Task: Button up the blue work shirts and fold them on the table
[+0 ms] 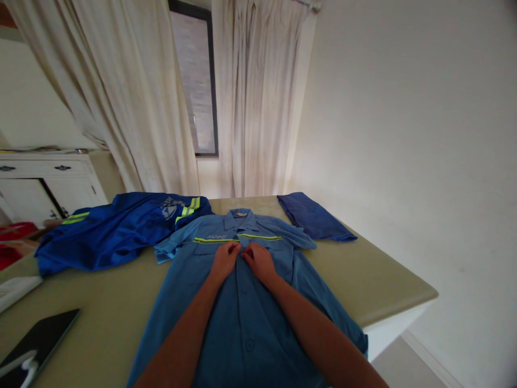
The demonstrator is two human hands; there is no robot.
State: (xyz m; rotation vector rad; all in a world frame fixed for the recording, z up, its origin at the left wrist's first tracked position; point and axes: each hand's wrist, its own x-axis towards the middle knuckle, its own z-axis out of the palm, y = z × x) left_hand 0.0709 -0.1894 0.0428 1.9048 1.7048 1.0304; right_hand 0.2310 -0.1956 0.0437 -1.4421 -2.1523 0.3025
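Observation:
A light blue short-sleeved work shirt (242, 312) with a yellow-green reflective chest stripe lies flat, front up, on the olive table (379, 280). My left hand (224, 257) and my right hand (258, 260) meet at the shirt's button placket just below the stripe. Both hands have their fingers curled and pinched on the placket fabric. The collar points away from me.
A darker blue garment (117, 229) with reflective stripes lies crumpled at the left. A folded navy cloth (313, 215) sits at the far right of the table. A dark tablet (38, 342) lies near the front left. White drawers, curtains and a window stand behind.

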